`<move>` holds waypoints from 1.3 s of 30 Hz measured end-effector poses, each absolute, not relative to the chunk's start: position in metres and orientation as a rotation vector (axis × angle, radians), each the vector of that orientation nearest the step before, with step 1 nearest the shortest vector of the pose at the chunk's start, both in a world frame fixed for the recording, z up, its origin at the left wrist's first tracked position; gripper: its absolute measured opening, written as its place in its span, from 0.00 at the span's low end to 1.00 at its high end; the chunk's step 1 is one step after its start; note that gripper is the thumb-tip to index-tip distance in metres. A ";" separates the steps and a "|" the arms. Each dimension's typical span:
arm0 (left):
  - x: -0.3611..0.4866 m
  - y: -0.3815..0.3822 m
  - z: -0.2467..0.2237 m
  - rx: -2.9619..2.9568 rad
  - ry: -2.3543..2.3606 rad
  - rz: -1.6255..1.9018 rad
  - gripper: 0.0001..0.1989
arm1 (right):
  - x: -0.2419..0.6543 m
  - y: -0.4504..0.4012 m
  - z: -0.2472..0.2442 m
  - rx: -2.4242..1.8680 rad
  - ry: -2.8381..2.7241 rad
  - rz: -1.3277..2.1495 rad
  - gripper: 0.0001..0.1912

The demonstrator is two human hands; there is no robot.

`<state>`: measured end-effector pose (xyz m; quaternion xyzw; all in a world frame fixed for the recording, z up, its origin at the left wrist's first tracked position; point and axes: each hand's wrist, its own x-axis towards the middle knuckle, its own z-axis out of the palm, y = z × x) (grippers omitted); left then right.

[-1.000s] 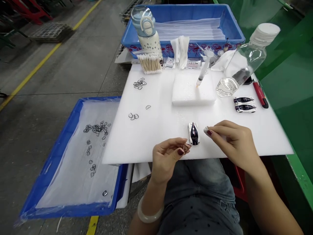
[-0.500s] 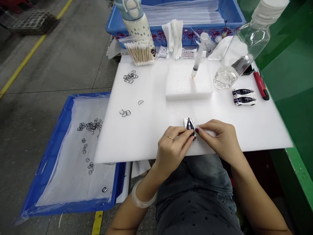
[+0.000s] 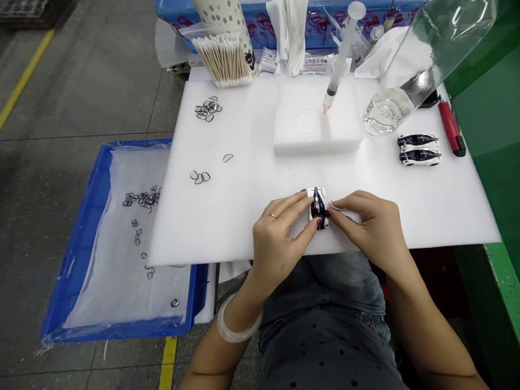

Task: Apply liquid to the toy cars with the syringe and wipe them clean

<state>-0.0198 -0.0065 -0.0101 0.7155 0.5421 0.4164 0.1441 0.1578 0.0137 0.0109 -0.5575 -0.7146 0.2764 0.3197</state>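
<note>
A small white and dark blue toy car rests on the white foam board near its front edge. My left hand grips the car from the left, thumb at the near end and fingers along its side. Pinched in my right hand is a folded white cloth, mostly hidden by my fingers. The right thumb and fingertips touch the car's right side. Two similar toy cars sit side by side at the board's right.
A syringe stands tip-down in a foam block. Behind are cotton swabs, a spotted bottle and a clear bottle. A red cutter lies right. Thin black rings lie left; a blue tray holds more.
The view has tilted down and shifted slightly. My left fingers have spread a little along the car, showing more of its top. My right fingertips have moved against the car's side.
</note>
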 end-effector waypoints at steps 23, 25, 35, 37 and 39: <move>-0.027 0.015 -0.005 2.235 1.330 0.860 0.27 | 0.172 0.000 0.014 -1.385 -1.659 0.724 0.06; -0.023 0.015 -0.009 2.195 1.446 0.959 0.29 | 0.173 -0.003 0.009 -1.351 -1.744 0.557 0.08; -0.029 0.013 -0.009 2.095 1.387 0.988 0.21 | 0.164 -0.004 -0.009 -1.229 -2.151 0.052 0.11; -0.029 0.013 -0.010 2.103 1.394 1.003 0.22 | 0.162 -0.004 -0.008 -1.324 -2.094 0.105 0.10; -0.028 0.013 -0.010 2.097 1.392 1.008 0.22 | 0.162 -0.004 -0.008 -1.381 -2.035 0.127 0.11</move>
